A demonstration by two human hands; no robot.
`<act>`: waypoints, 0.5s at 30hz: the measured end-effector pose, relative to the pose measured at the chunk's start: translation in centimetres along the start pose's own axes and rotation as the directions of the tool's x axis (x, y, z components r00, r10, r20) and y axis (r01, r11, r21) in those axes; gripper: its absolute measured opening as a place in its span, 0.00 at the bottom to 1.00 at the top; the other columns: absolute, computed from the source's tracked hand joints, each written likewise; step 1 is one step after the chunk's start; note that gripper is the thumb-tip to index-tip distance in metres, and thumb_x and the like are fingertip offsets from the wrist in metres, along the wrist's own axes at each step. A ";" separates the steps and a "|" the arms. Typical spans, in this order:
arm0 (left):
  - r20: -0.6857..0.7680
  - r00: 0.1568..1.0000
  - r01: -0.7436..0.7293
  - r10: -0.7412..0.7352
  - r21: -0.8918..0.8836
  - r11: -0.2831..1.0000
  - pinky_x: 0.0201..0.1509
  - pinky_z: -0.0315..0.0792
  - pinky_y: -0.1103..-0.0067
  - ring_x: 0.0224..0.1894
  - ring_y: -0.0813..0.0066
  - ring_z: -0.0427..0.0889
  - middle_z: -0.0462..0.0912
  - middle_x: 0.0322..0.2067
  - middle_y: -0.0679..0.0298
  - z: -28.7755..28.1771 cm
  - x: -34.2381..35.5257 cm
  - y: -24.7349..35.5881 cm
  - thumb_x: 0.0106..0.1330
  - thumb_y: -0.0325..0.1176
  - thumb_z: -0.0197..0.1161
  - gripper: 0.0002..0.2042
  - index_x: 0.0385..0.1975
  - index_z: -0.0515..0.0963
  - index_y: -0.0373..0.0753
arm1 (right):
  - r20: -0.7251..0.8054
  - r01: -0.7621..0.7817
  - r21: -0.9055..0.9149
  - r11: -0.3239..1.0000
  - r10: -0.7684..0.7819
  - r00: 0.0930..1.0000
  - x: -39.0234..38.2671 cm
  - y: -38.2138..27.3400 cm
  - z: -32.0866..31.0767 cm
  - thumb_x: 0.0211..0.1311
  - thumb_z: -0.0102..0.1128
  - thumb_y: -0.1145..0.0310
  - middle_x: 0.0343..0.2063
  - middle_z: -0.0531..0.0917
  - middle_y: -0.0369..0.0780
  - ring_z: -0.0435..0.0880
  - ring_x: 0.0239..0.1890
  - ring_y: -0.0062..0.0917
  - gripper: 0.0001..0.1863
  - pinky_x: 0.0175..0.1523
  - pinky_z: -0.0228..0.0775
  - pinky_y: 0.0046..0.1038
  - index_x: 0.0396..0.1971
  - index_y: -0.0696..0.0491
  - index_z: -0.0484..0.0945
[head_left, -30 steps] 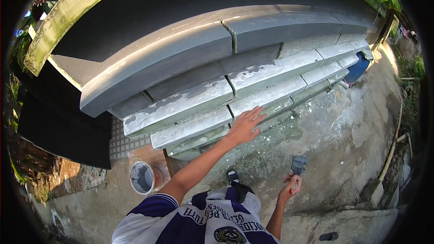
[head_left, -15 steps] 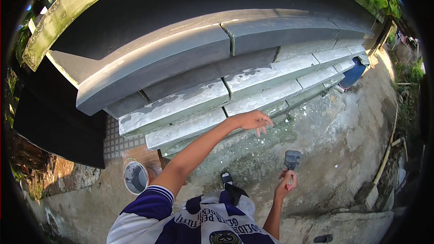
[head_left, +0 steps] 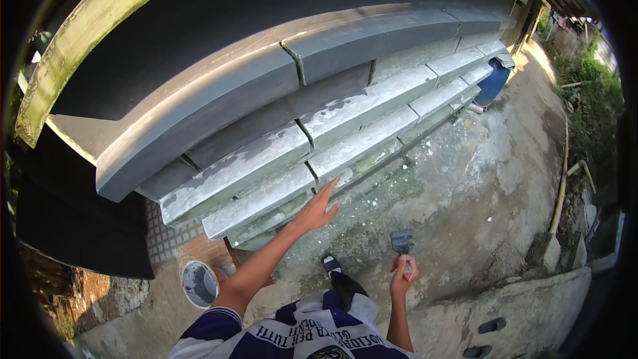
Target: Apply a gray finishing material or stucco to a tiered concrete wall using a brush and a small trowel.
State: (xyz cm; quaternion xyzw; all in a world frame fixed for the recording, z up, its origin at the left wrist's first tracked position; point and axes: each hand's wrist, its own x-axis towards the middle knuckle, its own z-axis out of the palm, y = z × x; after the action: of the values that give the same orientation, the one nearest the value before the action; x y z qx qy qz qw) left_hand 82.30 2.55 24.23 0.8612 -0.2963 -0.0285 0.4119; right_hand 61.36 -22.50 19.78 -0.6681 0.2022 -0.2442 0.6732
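Observation:
My left hand is stretched forward with its fingers extended and nothing in it. It hovers in front of the lower pale step, and I cannot tell whether the fingertips touch the edge. In my right hand is a wide paintbrush with a reddish handle, held low over the concrete. Its head is coated dark grey and points away from me. A white bucket with grey paint inside stands at the left, beside my left forearm. The upper ledge is dark grey; the steps beneath are whitish and patchy.
A blue barrel stands at the far end of the steps. Stained concrete ground slopes along them. A brown board lies by the bucket. Bamboo poles and plants edge the right side. A low concrete kerb has holes.
My left hand has drawn back leftward and its fingers have straightened. The brush in my right hand sits farther left and slightly lower in view. The whole view has turned.

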 end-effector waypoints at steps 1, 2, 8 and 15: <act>-0.037 0.998 -0.041 0.043 0.042 0.998 0.71 0.52 0.69 0.69 0.54 0.55 0.54 0.67 0.49 -1.1 2.4 0.8 0.64 0.33 0.55 0.34 0.68 0.48 0.34 | -0.008 0.006 -0.001 1.000 -0.006 1.000 -0.1 0.2 -0.2 0.68 0.51 0.68 0.25 0.80 0.40 0.78 0.20 0.19 0.10 0.25 0.65 0.19 0.29 0.59 0.74; -0.124 0.988 -0.084 0.092 0.062 0.995 0.71 0.51 0.69 0.69 0.53 0.54 0.54 0.67 0.49 -3.1 4.1 1.1 0.64 0.32 0.55 0.34 0.68 0.48 0.34 | 0.010 0.026 -0.017 1.000 -0.026 1.000 -0.4 -0.1 0.2 0.68 0.52 0.68 0.25 0.81 0.40 0.78 0.20 0.19 0.11 0.25 0.65 0.19 0.30 0.59 0.74; -0.275 0.921 -0.032 0.275 0.651 0.759 0.73 0.45 0.67 0.71 0.57 0.50 0.52 0.69 0.54 -4.6 16.0 2.0 0.63 0.38 0.55 0.32 0.67 0.55 0.36 | -0.009 -0.049 0.009 0.999 0.049 0.999 -0.6 0.9 -1.7 0.68 0.51 0.67 0.26 0.81 0.42 0.78 0.19 0.19 0.11 0.24 0.66 0.20 0.30 0.59 0.74; 0.616 0.640 0.143 -0.459 0.491 0.859 0.56 0.70 0.66 0.55 0.53 0.74 0.76 0.53 0.49 8.1 5.1 -12.9 0.61 0.53 0.54 0.28 0.54 0.73 0.39 | -0.029 -0.062 -0.025 0.998 0.061 0.998 1.7 2.2 -2.9 0.68 0.51 0.67 0.25 0.80 0.41 0.77 0.20 0.19 0.11 0.24 0.65 0.20 0.31 0.60 0.74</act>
State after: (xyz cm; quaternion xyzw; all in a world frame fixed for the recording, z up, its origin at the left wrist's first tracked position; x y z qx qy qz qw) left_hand 90.39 0.47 10.55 0.8831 -0.2803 -0.3699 0.0688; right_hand 61.12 -25.85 17.61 -0.6666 0.2354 -0.2301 0.6688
